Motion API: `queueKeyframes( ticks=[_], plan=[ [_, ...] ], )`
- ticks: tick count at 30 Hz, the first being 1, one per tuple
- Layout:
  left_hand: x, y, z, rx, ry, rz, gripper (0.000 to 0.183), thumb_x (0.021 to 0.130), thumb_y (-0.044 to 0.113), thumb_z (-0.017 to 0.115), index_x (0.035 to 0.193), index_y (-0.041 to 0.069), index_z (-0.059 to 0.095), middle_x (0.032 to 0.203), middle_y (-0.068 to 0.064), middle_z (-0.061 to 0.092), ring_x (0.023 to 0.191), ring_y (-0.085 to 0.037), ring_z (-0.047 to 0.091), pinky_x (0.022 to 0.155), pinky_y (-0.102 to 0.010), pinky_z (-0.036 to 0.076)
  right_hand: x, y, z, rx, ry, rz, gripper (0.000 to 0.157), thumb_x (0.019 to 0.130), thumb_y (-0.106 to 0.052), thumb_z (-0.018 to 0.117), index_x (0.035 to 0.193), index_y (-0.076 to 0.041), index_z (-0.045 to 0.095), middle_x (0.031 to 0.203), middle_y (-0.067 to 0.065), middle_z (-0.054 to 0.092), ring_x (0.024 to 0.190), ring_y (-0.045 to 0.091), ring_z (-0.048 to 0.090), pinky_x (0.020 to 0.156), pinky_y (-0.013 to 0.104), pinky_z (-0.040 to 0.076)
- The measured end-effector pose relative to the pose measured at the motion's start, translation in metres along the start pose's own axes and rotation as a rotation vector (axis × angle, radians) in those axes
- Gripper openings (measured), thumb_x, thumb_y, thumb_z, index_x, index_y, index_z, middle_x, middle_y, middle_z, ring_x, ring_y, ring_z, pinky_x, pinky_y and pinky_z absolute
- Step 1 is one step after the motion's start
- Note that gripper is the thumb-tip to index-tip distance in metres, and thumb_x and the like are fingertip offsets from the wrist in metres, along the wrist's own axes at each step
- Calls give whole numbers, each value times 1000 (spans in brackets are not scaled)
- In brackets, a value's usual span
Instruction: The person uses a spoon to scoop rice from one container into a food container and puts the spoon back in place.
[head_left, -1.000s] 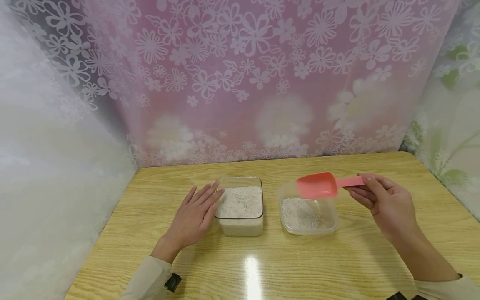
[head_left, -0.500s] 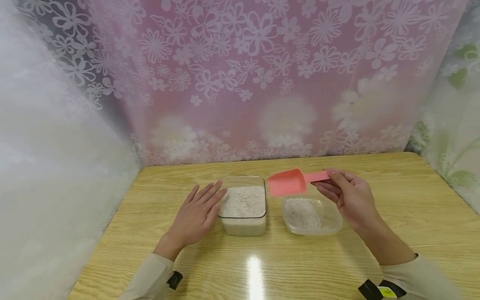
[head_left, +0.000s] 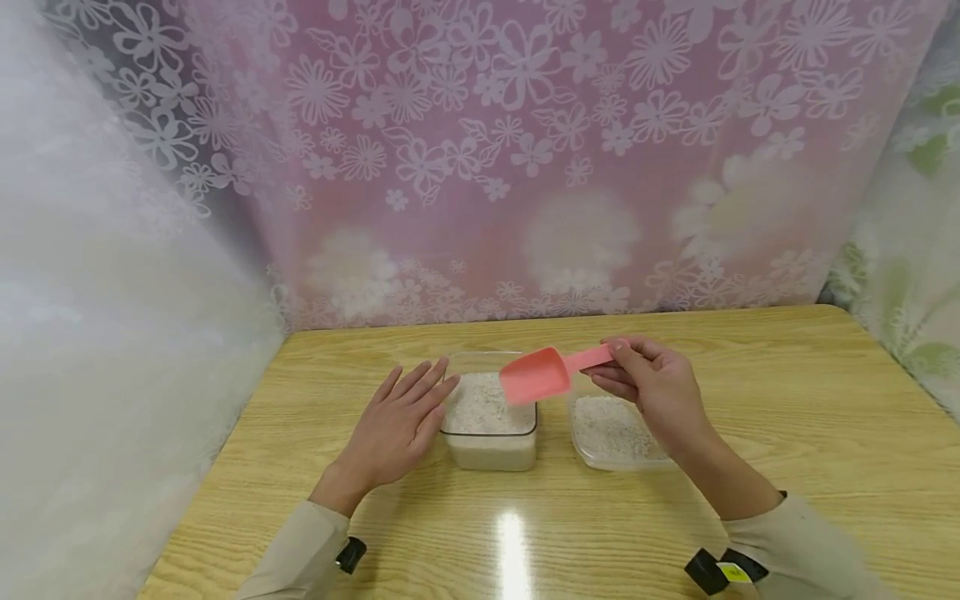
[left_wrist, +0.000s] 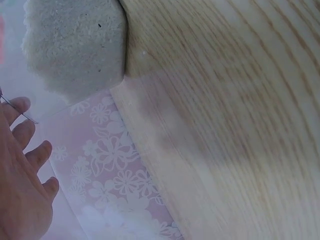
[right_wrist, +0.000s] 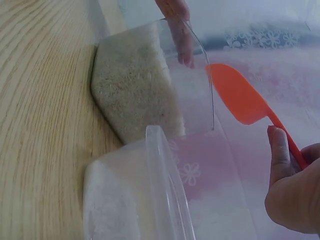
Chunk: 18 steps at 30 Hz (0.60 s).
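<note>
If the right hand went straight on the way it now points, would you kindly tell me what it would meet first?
Probably the left hand, with the pink scoop leading; depth is unclear, so the glass container's rim might come first.

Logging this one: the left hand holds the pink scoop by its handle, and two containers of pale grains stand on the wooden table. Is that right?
Not quite: it is the right hand that holds the pink scoop by its handle, as the head view shows. The rest stands.
</note>
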<state>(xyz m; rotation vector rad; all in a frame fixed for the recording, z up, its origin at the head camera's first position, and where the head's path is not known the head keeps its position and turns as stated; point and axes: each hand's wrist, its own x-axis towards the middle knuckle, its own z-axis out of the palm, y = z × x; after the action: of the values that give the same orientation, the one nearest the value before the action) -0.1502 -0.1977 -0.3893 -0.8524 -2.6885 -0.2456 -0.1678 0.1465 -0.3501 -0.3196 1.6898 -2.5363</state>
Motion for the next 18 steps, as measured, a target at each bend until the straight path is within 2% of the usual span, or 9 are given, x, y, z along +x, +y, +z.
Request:
queueKeyframes(
  ticks=[4,8,12,18],
  plan=[
    [1,0,-2,10,-14,3,46,104,33,32,148,21,40,155,0,28,140,-24,28,115,-48,13,3,3,12,-185,-6,-34,37,97,-19,58,118,12,54,94,14,70,85,24,70,78,34,54],
    [1,0,-4,18,-25,-3,46,104,34,33,147,21,41,154,0,28,139,-23,28,115,-48,13,6,7,24,-303,-20,-53,41,98,-21,57,120,14,53,98,19,69,85,23,70,78,35,55],
    [1,0,-4,23,-36,-10,46,104,34,34,147,22,41,154,2,28,140,-22,28,115,-48,13,9,11,34,-361,-36,-78,36,98,-20,56,116,12,57,99,25,68,85,24,70,77,34,56],
    [1,-1,-5,34,-39,-8,46,104,36,32,147,23,41,154,2,28,140,-21,28,115,-47,14,10,19,42,-377,-66,-86,31,99,-15,53,115,12,58,100,27,66,85,26,70,77,33,56]
  ],
)
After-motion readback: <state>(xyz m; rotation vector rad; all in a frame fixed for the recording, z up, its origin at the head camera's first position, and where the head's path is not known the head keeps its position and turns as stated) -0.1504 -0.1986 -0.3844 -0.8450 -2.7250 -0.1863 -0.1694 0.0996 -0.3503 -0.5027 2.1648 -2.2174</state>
